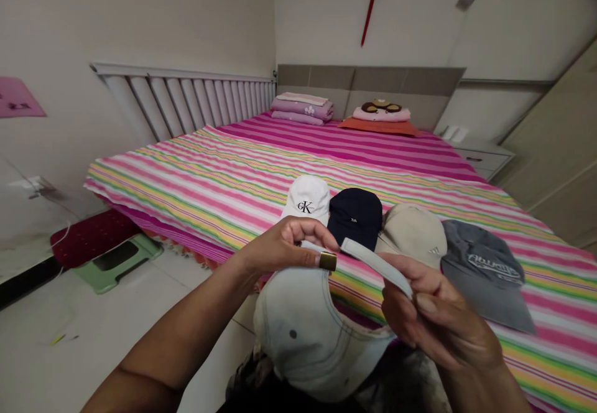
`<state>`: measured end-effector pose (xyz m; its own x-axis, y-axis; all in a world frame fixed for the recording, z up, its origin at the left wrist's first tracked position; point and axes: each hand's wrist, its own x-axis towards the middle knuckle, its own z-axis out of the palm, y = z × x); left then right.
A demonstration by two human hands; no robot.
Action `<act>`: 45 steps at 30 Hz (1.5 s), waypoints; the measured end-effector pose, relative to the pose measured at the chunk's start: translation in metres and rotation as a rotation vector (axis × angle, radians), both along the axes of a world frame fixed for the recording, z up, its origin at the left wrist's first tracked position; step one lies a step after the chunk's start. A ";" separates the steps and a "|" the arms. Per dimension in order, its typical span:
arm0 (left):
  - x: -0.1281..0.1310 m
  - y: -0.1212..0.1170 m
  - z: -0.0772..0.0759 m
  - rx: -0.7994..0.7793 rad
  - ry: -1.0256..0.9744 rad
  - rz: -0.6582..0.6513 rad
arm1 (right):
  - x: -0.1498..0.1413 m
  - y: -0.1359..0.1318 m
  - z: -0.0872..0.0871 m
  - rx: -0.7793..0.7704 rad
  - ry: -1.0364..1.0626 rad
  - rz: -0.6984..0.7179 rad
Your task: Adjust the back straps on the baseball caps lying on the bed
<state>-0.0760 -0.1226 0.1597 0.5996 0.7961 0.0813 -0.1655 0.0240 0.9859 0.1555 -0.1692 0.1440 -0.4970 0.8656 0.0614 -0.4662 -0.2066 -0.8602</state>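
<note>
A pale blue denim baseball cap [298, 326] is held over my lap, its back opening towards me. The fingers and thumb of my left hand [284, 245] pinch the strap end that carries a brass-coloured buckle [328, 261]. In my right hand [433, 313] the other half of the cap strap [373, 260] is gripped, its free tip pointing at the buckle. Strap tip and buckle are apart. Just beyond, on the bed, lie a white cap [308, 195], a navy cap [356, 211], a beige cap [415, 229] and a grey cap [485, 270] in a row.
Striped bedding covers the bed [209, 170]. Folded purple bedding [303, 109] and a pink bundle [382, 114] rest by the headboard [317, 77]. On the floor at left stands a green stool [112, 270]. A white radiator [186, 99] lines the wall.
</note>
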 end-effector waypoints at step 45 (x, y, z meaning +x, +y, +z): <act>0.035 -0.011 -0.022 -0.279 -0.483 0.184 | -0.051 -0.006 -0.003 -0.198 -0.002 -0.098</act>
